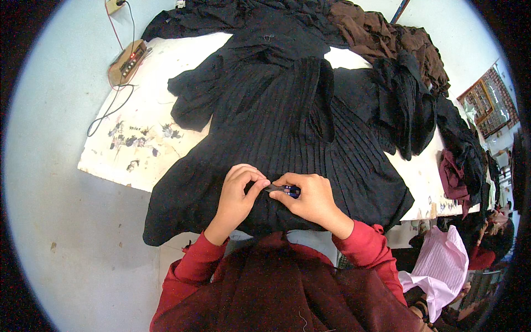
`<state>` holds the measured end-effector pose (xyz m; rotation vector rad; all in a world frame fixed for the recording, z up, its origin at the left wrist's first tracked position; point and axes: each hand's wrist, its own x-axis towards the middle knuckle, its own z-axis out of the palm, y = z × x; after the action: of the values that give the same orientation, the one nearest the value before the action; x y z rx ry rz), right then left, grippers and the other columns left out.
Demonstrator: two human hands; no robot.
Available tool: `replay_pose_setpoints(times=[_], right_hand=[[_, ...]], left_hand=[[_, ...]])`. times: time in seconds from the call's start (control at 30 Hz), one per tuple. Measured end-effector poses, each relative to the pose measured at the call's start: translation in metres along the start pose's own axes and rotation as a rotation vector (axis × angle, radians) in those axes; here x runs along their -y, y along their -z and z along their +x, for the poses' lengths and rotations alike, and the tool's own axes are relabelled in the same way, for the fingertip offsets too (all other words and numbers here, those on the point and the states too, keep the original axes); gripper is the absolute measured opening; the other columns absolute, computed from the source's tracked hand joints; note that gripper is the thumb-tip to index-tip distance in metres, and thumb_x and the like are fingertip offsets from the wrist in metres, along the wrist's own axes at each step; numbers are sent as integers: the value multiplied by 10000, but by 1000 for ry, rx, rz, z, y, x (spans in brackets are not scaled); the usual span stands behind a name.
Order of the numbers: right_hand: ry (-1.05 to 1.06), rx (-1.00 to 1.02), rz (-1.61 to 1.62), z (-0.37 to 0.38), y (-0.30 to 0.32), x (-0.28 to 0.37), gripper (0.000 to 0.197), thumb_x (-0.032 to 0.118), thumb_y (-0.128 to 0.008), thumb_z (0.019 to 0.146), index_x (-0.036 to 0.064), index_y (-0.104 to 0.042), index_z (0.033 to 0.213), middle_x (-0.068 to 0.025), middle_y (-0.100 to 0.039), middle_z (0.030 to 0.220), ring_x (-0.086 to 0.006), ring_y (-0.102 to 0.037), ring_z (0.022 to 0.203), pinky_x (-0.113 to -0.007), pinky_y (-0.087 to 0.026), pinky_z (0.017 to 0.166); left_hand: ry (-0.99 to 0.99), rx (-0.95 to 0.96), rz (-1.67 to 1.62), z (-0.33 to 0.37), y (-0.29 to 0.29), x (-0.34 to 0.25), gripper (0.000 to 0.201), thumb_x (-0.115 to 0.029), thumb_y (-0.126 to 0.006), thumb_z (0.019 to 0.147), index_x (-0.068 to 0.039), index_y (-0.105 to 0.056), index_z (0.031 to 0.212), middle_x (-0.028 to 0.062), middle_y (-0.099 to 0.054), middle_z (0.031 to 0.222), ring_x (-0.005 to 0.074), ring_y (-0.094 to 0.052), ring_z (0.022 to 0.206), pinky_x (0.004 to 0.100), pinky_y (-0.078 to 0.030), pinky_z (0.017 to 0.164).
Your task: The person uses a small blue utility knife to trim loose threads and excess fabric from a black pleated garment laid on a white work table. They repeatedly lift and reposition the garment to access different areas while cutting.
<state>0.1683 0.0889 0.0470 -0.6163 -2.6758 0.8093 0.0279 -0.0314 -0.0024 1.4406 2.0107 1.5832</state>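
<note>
A black pleated garment (271,110) lies spread over the white table, its lower edge hanging toward me. Over its near part, my right hand (310,196) is closed round small thread snips (290,191) with a blue handle and a dark tip pointing left. Facing it, my left hand (241,185) is closed in a pinch, thumb and forefinger meeting right beside the snips' tip. Whatever lies between those fingertips, cloth or thread, is too small to make out. Both hands nearly touch each other above the dark cloth.
Piles of black cloth (193,21) and brown cloth (370,27) cover the far side of the white table (149,110). A wooden box with a cord (126,63) stands at the far left edge. Pink striped cloth (442,260) hangs at right, near another person (492,238).
</note>
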Motion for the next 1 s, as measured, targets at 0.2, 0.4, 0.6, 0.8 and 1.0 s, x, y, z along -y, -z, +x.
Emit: replay_pose_setpoints(times=[0.2,0.4,0.6,0.8,1.0], right_hand=[[-34,21,-33,-2,0,-3,211,379,-716,797,174,-721,847,-87,-681,683,-313,-672,642,-408,-520,560],[-98,-134,75,-11,3,-23,290,350,-783,753,117,-707,909,-78,-698,789,-266,-685,700,-337,-517,619],[39,-100,-7,-15,22,-65,304,365,-779,749,123,-703,916,-53,-709,902,-259,-693,792,-339,-545,676],[107,-97,9,-18,28,-78,251,217,-801,722,85,-700,910,-70,-707,890,-240,-695,792,-313,-534,683],[53,-60,56,-19,31,-80,286,280,-795,737,95,-707,937,-62,-703,868,-221,-686,760,-306,-527,671]], left_hand=[[-23,-9,22,1,-1,3,116,-106,-692,831,-10,-639,791,83,-653,867,261,-597,910,367,-446,858],[26,-310,-129,-2,11,12,39,-35,-610,902,-1,-628,897,99,-640,986,187,-613,907,295,-483,794],[-79,137,166,-9,13,-7,366,-223,-763,768,-69,-664,1084,67,-582,1216,271,-533,1038,394,-419,977],[-161,80,365,-17,-16,-18,175,-180,-725,802,-38,-687,896,45,-629,1109,267,-534,1033,388,-424,935],[-46,41,267,-14,-24,-13,106,-113,-673,841,-9,-653,835,79,-653,981,263,-582,988,373,-440,906]])
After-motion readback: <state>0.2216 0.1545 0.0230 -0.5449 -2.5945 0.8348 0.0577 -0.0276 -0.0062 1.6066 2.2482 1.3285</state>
